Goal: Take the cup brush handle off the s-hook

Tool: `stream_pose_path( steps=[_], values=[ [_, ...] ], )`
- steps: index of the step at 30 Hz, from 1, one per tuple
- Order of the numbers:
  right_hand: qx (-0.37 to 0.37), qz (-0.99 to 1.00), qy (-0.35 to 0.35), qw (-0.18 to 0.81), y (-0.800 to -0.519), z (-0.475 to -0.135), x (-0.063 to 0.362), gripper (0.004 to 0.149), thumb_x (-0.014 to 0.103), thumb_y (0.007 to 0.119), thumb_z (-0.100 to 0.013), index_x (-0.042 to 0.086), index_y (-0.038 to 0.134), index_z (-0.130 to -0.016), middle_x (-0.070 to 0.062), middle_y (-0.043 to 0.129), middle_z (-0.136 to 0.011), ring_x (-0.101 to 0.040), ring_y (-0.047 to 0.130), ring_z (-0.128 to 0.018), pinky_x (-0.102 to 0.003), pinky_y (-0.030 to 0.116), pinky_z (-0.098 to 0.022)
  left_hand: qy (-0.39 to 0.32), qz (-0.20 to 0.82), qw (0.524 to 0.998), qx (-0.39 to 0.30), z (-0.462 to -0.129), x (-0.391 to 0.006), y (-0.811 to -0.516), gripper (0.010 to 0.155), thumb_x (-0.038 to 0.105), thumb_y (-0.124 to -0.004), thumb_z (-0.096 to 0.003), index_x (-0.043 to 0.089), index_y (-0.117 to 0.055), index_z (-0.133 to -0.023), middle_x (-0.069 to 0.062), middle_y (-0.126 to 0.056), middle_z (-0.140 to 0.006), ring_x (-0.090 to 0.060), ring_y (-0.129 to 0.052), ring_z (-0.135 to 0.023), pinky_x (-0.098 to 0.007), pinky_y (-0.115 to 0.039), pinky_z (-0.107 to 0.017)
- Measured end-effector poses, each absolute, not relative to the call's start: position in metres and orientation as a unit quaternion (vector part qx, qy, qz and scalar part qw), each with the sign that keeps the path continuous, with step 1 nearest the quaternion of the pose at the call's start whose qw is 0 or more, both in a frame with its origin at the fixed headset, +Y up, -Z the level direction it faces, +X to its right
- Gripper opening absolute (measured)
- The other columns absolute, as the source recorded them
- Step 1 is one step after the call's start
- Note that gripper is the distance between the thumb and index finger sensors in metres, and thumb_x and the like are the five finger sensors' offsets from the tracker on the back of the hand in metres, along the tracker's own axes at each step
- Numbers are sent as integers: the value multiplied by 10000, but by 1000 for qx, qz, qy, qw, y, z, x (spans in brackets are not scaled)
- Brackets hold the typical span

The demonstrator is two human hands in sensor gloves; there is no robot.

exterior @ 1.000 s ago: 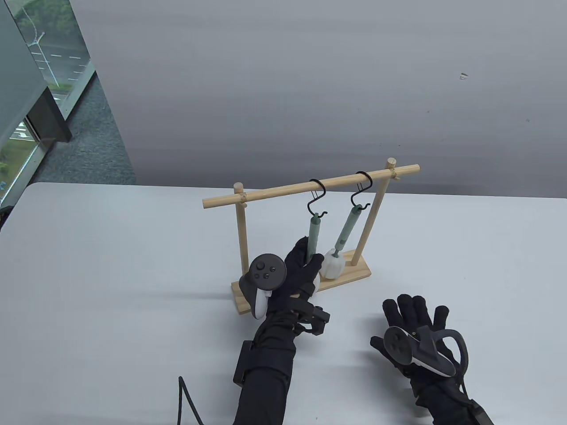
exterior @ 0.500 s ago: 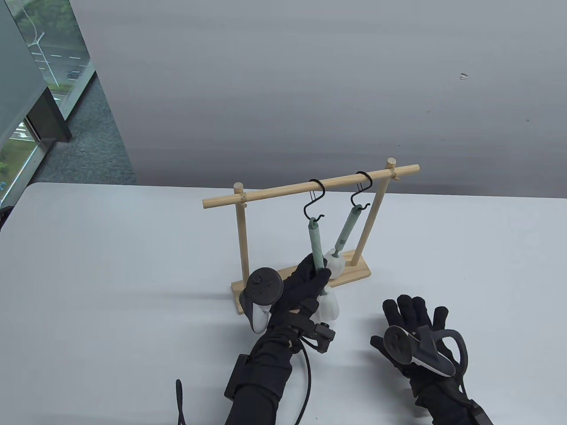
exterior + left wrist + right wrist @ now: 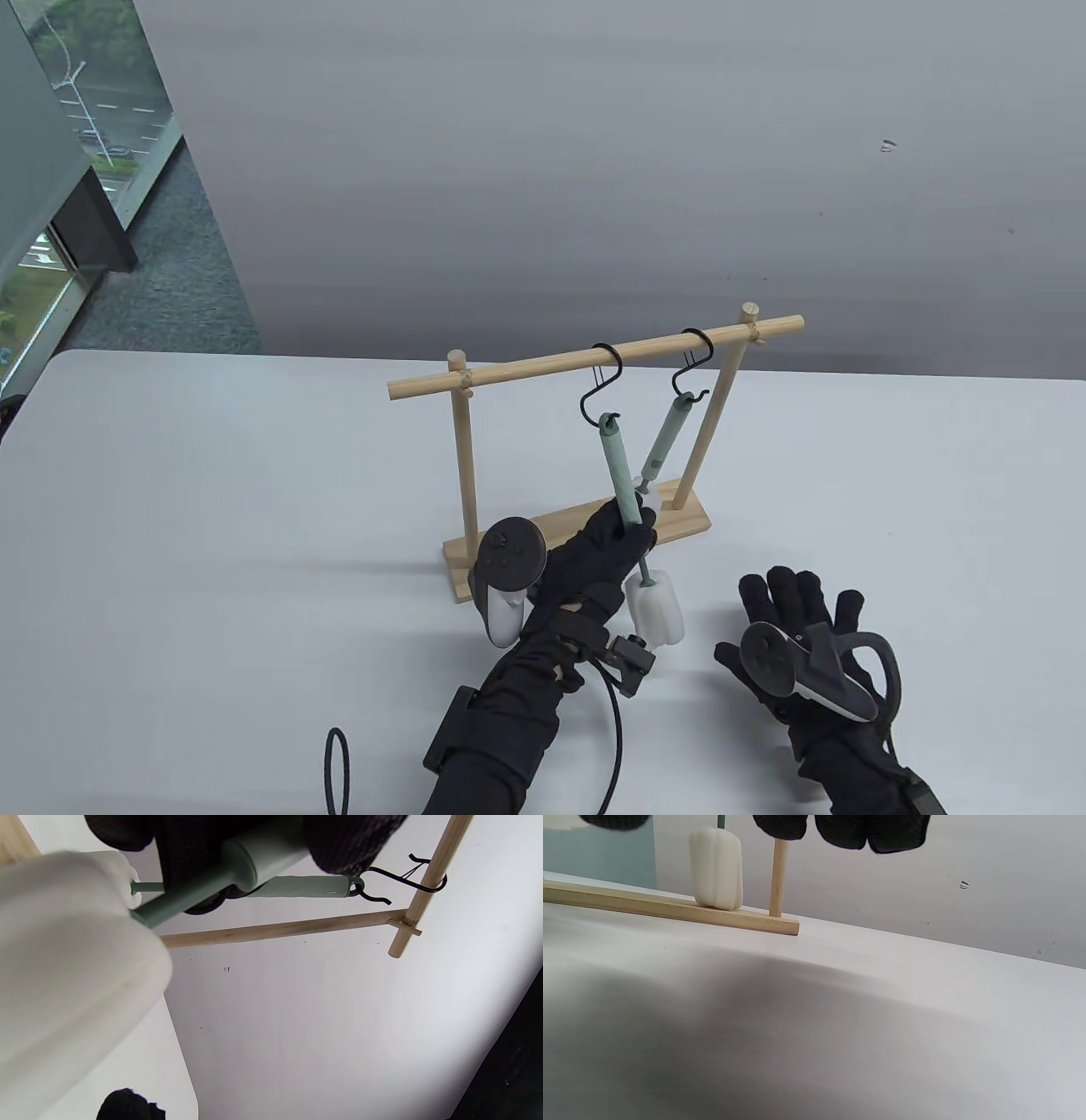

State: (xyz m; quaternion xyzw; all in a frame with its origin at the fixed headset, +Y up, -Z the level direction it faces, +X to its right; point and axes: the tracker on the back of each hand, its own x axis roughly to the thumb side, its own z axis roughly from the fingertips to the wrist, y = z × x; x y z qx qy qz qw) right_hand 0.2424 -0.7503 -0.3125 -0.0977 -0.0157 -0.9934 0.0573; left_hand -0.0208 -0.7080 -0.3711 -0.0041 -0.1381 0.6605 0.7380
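Observation:
A wooden rack (image 3: 594,360) carries two black S-hooks. My left hand (image 3: 632,519) grips the lower end of a green cup brush handle (image 3: 618,458). The handle tilts, its top loop at the lower curl of the left S-hook (image 3: 598,392). I cannot tell whether the loop is still over the hook. The brush's white sponge head (image 3: 655,607) hangs in front of the rack's base and fills the left of the left wrist view (image 3: 63,984). My right hand (image 3: 797,594) rests flat on the table, holding nothing.
A second green brush (image 3: 666,437) hangs from the right S-hook (image 3: 689,373), its sponge head (image 3: 717,868) resting on the wooden base (image 3: 679,531). A black cable (image 3: 335,764) loops by my left forearm. The white table (image 3: 212,552) ends at a grey wall behind.
My left hand has moved right and toward me with the handle. The brush's lower end has swung out off the base and the left S-hook has tilted. The right hand has barely moved.

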Motion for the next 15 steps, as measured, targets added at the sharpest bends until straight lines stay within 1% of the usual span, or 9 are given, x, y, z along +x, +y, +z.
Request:
stream_pose_path(
  steps=[11, 15],
  values=[
    [-96, -994, -18, 52, -750, -313, 244, 852, 642, 514, -445, 115, 311, -1083, -272, 333, -1102, -530, 440, -1041, -758, 272, -634, -158, 661, 734, -2, -368, -13, -698, 581, 412, -784, -483, 115, -664, -968, -100, -893, -898, -311, -1004, -737, -552, -695, -605],
    [-95, -994, -20, 47, -749, -313, 245, 851, 641, 514, -445, 115, 312, -1083, -271, 334, -1101, -531, 442, -1040, -757, 274, -634, -173, 638, 750, 7, -366, -14, -695, 577, 410, -783, -483, 126, -665, -972, -105, -884, -908, -320, -994, -748, -558, -686, -609]
  ],
)
